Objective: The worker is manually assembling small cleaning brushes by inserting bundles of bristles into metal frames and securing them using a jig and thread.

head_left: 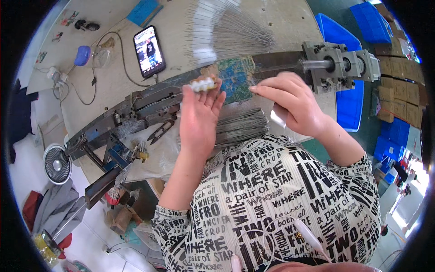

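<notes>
Standing at the far left of the frame, a small round fan (57, 164) on the floor; lying above it at upper left, a blue-capped jar (83, 55) and a lit phone (149, 51) on the worn bench (113, 18). Running diagonally from lower left to upper right, a long metal jig (149, 105), with black snips (161, 130) resting beside it. Holding at centre, the left hand (199, 115), palm up, fingers curled around a small white-and-tan part (203, 84) right at the jig's rail. Pinching just right of centre, the right hand (292, 102), thumb and forefinger closed on what looks like a thin wire, too fine for certainty. Fanning out above and bundled below the hands, grey wires (226, 31). Judging by this, threading wire into the part; needing next a steady, careful alignment of both hands. Sitting at the right edge, blue bins (337, 31).
</notes>
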Tool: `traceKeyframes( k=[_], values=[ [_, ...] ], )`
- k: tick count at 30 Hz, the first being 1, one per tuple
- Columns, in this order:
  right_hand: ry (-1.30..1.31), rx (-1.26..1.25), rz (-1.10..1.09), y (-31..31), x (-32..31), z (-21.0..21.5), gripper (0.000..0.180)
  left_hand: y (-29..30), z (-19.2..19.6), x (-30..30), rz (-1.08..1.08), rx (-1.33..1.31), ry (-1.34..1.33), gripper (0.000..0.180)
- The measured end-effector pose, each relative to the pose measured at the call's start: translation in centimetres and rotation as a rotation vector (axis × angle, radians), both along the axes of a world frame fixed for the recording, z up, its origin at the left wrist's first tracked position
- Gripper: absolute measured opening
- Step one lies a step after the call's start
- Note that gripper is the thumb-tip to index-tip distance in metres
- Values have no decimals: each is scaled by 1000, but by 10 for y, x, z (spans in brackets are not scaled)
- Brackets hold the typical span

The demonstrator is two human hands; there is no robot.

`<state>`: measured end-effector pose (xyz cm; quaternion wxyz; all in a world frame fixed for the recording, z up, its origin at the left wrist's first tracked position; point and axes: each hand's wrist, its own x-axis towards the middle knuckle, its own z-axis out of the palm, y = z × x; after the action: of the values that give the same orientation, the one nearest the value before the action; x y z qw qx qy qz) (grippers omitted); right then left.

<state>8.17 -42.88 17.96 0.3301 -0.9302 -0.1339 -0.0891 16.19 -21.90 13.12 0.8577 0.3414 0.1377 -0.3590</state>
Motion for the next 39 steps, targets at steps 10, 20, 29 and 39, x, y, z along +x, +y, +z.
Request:
traceKeyframes(
  k=[10, 20, 29, 39],
  values=[
    [640, -1, -120, -20, -44, -74, 21, 111, -8, -56, 0, 517, -264, 42],
    [538, 133, -224, -14, -41, -64, 17, 357, -63, -93, 1131, 832, 136, 30],
    [389, 1183, -492, -7, -27, 2, 8, 238, -44, -83, 562, 350, 5, 44],
    [-91, 449, 190, 35, 39, 44, 26, 99, 5, -39, -341, 688, -763, 36]
  ],
)
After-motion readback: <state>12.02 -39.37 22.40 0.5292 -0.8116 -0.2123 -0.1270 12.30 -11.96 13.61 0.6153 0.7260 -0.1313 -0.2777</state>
